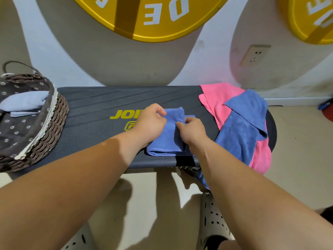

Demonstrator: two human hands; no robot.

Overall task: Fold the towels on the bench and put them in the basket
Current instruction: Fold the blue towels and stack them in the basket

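Well, the dark desk (100,105) carries a woven basket (57,120) at its left end. A pink towel (214,98) and a loose blue towel (239,129) lie at its right end, and a part-folded blue towel (167,138) at its middle. The left grip (149,123) pinches that towel's far edge; the right grip (193,130) seemingly pinches its top fold.

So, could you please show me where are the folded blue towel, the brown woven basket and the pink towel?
folded blue towel (167,141): head view, on its flat top layer, near the front edge.
brown woven basket (55,123): head view, on its outer wicker wall.
pink towel (214,98): head view, on its uncovered upper left part.
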